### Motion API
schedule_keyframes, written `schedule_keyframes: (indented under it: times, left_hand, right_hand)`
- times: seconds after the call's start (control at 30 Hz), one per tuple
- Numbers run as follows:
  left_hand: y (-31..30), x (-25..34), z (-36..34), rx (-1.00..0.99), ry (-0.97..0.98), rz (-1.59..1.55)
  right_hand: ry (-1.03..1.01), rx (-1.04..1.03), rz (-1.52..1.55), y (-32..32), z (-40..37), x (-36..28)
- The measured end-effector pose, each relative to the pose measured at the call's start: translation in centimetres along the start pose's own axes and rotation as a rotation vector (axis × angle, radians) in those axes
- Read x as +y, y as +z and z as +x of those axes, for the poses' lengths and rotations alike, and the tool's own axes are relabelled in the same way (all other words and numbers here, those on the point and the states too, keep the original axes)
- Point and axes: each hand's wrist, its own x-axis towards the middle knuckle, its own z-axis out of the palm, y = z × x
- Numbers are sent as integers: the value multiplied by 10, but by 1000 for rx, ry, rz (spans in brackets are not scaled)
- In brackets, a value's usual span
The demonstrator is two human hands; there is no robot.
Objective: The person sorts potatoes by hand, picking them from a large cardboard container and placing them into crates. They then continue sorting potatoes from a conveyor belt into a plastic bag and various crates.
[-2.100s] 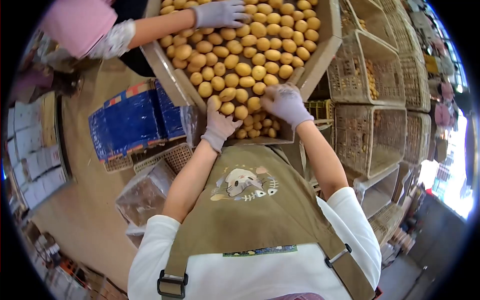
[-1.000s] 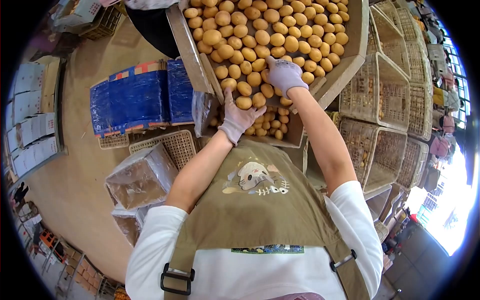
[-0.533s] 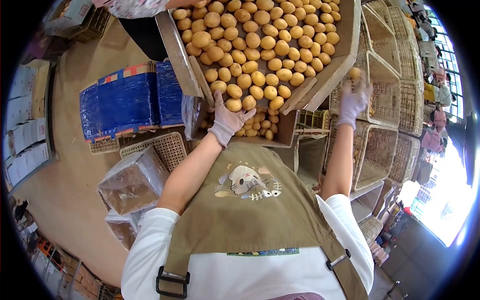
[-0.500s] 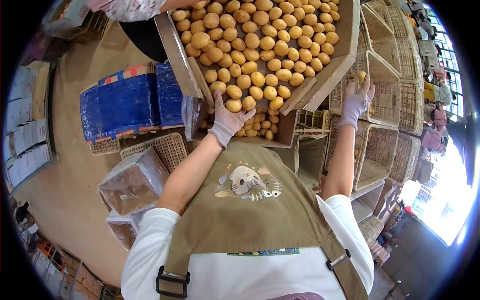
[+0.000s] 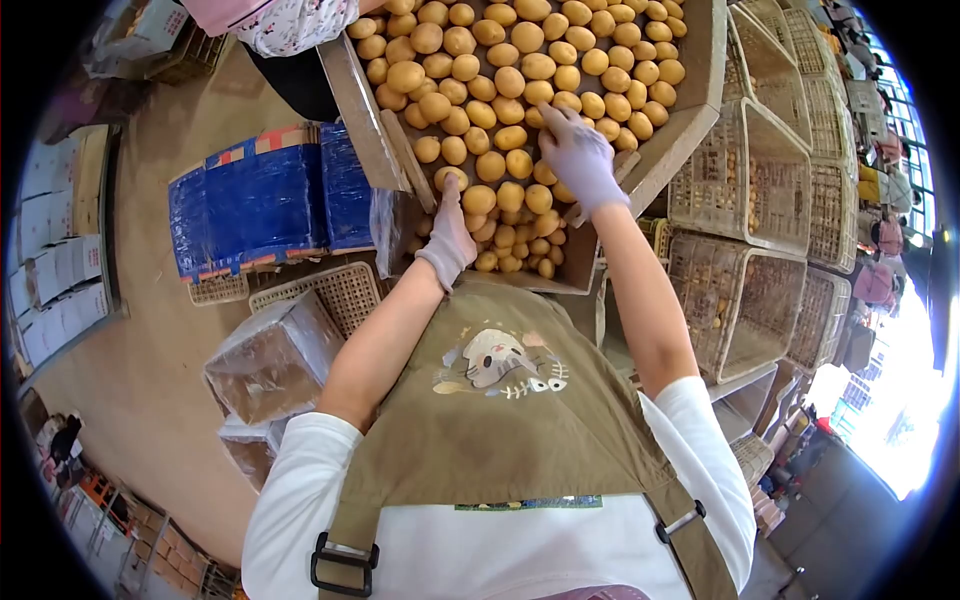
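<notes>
Many round, yellow-brown potatoes [image 5: 508,81] lie spread over the wooden sorting tray [image 5: 660,165] in front of me. My left hand [image 5: 452,232], in a pale glove, is turned edge-on at the tray's narrow near end. Its stretched fingers touch a potato [image 5: 451,178] there. My right hand [image 5: 580,155], gloved in pale lilac, reaches over the potatoes with its fingers apart, fingertips at the ones in the middle. What lies under its palm is hidden. Below the tray's mouth, more potatoes [image 5: 515,245] lie in a box [image 5: 575,265] against my apron.
Stacked plastic crates [image 5: 735,185], some holding potatoes, stand at right. Left are blue-wrapped boxes [image 5: 250,205], an upturned-looking basket [image 5: 335,300] and a plastic-wrapped carton [image 5: 270,350]. Another person's patterned sleeve [image 5: 300,25] reaches in at the tray's far left.
My right hand has swung left from the crates, where it held a potato, to the tray. My left hand has turned edge-on, and potatoes at the tray's mouth have shifted.
</notes>
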Motion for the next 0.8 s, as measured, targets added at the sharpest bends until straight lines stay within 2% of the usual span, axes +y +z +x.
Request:
schedule_keyframes:
  times: [0.03,0.07,0.1,0.13,0.23,0.27,0.3,0.37,0.43,0.5,0.57,0.63,0.7,0.73,0.8]
  left_hand:
    - [3,1,-1,14,-50,-50]
    - [10,5,-4,28,-99,-99]
    - [12,7,-4,42,-147,-150]
    - [11,6,-2,6,-164,-158]
    - [16,0,6,118,-163,-394]
    - [10,-1,9,30,-180,-426]
    - [8,1,7,-16,-179,-442]
    - [3,3,4,-109,-176,-477]
    - [3,3,5,-120,-162,-473]
    - [8,6,0,-132,-157,-466]
    - [17,9,-1,-110,-183,-473]
    - [16,10,-1,-131,-191,-429]
    - [15,5,2,-169,-189,-368]
    - [16,6,4,-139,-206,-396]
    - [15,2,2,-115,-225,-405]
  right_hand:
    - [33,-112,-28,10,15,1]
    - [79,-149,-213,26,23,-1]
    - [159,-304,-340,16,30,-21]
    - [180,-310,-361,19,33,-23]
    - [216,-351,-397,33,25,-16]
    - [202,-299,-375,39,22,-8]
    - [185,-310,-213,19,14,-11]
    - [121,7,219,5,-20,-5]
    - [197,80,431,-34,-64,-18]
    - [66,382,555,-26,-124,17]
    - [131,459,425,-28,-189,50]
    - [400,91,73,-26,-243,92]
    - [456,111,-63,-19,-257,97]
    - [473,120,-130,-27,-244,81]
    - [270,303,63,-43,-195,36]
